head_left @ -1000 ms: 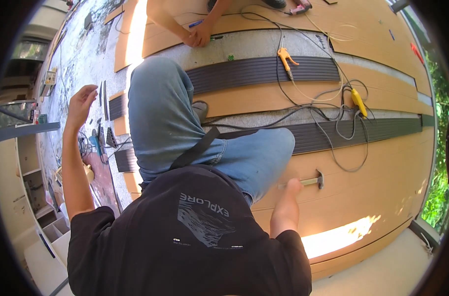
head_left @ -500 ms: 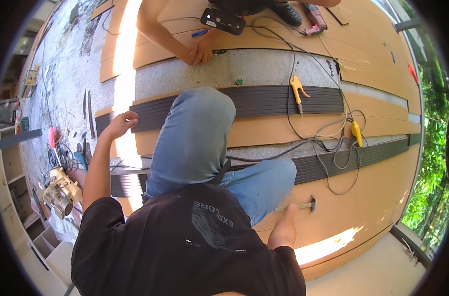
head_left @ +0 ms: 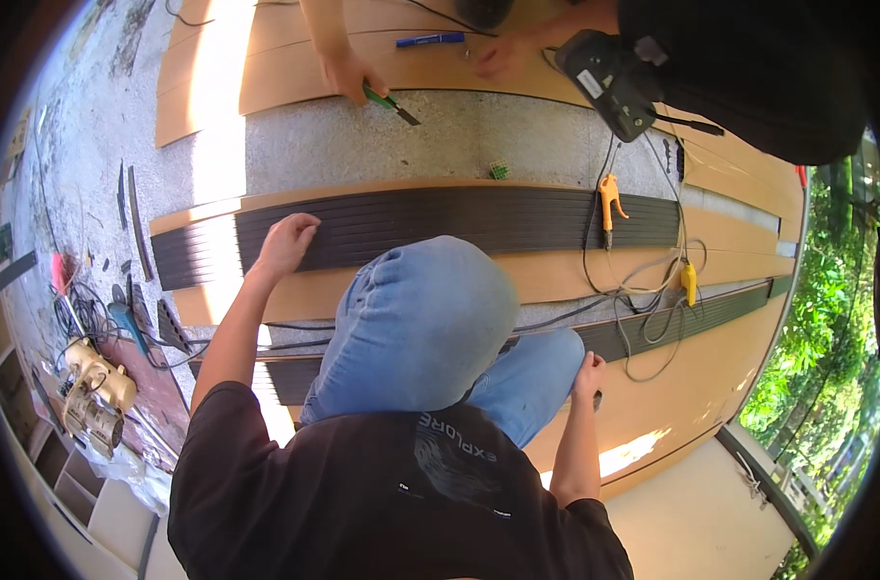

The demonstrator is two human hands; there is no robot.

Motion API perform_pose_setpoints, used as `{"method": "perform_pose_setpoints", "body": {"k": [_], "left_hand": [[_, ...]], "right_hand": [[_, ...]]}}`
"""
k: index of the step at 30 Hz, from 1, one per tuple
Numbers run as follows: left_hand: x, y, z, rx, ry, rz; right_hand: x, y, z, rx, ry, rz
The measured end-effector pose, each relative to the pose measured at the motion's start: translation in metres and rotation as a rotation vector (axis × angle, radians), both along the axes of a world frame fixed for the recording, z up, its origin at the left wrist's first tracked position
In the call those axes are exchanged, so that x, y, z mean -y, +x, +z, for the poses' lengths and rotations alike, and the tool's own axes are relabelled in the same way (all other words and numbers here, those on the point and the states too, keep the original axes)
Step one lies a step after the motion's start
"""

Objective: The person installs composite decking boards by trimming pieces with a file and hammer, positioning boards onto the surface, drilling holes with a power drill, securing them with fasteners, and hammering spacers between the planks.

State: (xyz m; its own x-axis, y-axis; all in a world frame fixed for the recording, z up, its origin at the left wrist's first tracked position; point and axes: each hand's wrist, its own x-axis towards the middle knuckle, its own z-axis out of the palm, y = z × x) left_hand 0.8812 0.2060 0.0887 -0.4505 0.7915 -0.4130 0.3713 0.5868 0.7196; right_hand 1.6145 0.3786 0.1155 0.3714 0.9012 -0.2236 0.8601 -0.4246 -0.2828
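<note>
My left hand is over the dark grooved plank, left of my raised knee. Its fingers are loosely bent and slightly apart, with nothing visible between them. My right hand is beside my other knee, its fingers curled in; whatever they hold, if anything, is hidden. Just below it shows the dark head of a hammer; the handle is hidden behind my wrist. Across the plank, a co-worker's hand holds a green utility knife, blade out over the bare grey floor strip. That person's other hand is blurred.
An orange air blow gun lies on the dark plank, with a yellow connector and looped hoses to its right. A blue marker lies on the far boards. A beige power tool stands at left. A green scrap lies on the concrete.
My left hand has moved right along the dark plank. My right hand has shifted from over the hammer handle to beside my knee. The co-worker leans right, now with the green knife visibly in hand.
</note>
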Motion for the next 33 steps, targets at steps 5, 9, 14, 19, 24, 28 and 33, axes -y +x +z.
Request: {"method": "perform_pose_setpoints", "body": {"k": [5, 9, 14, 19, 24, 28, 33], "left_hand": [[-0.106, 0.052, -0.024, -0.097, 0.204, -0.306], [-0.200, 0.090, -0.048, -0.097, 0.337, -0.392], [-0.250, 0.108, -0.069, -0.109, 0.492, -0.335], [-0.225, 0.123, -0.082, -0.139, 0.506, -0.257], [-0.170, 0.108, -0.077, -0.197, 0.484, -0.189], [-0.180, 0.114, -0.060, -0.339, 0.523, -0.229], [-0.190, 0.120, -0.068, -0.389, 0.554, -0.205]], "right_hand": [[0.010, -0.009, -0.007, 0.012, 0.084, -0.003], [0.012, -0.011, -0.012, 0.060, 0.028, -0.082], [0.009, -0.015, -0.011, 0.139, 0.017, -0.053], [-0.016, -0.048, 0.002, 0.166, -0.001, 0.047], [-0.108, -0.092, 0.001, 0.175, -0.053, 0.578], [-0.219, -0.164, -0.045, 0.194, 0.164, 0.715], [-0.300, -0.192, -0.077, 0.263, 0.122, 0.626]]}}
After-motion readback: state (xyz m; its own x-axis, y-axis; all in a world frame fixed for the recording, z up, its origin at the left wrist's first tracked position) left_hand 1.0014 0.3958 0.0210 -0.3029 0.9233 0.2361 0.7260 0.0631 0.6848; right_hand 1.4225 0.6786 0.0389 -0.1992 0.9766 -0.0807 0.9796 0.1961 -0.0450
